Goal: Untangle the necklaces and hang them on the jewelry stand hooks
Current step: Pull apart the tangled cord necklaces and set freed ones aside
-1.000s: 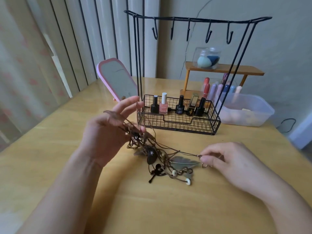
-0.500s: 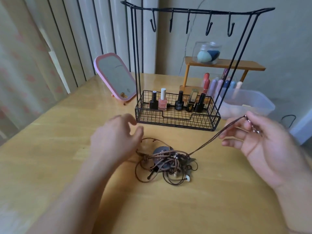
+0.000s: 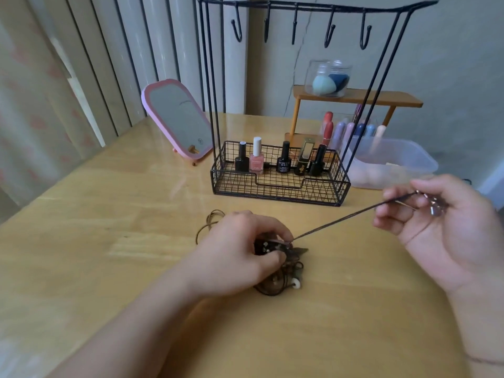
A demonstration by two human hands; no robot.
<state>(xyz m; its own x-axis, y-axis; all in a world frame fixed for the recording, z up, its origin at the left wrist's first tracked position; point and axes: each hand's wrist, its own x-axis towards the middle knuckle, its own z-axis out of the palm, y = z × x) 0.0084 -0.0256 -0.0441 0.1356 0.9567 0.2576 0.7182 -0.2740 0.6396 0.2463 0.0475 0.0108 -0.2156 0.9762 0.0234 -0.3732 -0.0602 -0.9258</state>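
Left hand (image 3: 240, 249): lies on the table (image 3: 109, 255) with fingers and thumb curled over the near side of the tangle, pinching into the knot.
Necklaces (image 3: 281, 266): a tangled heap of brown cords with dark pendants and a few white beads, partly under the left hand; one loop of cord sticks out on the table past the far side of that hand.
Taut cord (image 3: 351, 215): one strand runs straight from the knot at the left fingertips, up and across to the right hand, lifted clear of the table.
Right hand (image 3: 447, 227): raised off the table, palm turned inward, thumb and fingers pinching the end of the taut cord; small metal bits show at the pinch, too small to tell apart.
Jewelry stand (image 3: 281, 184): black wire, beyond both hands and between them; its basket sits on the table.
Hooks (image 3: 328, 31): five along the top bar, all bare.
Polish bottles (image 3: 283, 160): upright in a row at the back of the basket.
Pink mirror (image 3: 177, 121): tilted back, beyond the left hand, just beside the stand.
Clear plastic bin (image 3: 395, 165): beyond the right hand, behind the stand.
Wooden shelf (image 3: 354, 98): further back, carrying a clear jar (image 3: 327, 77) of makeup sponges.
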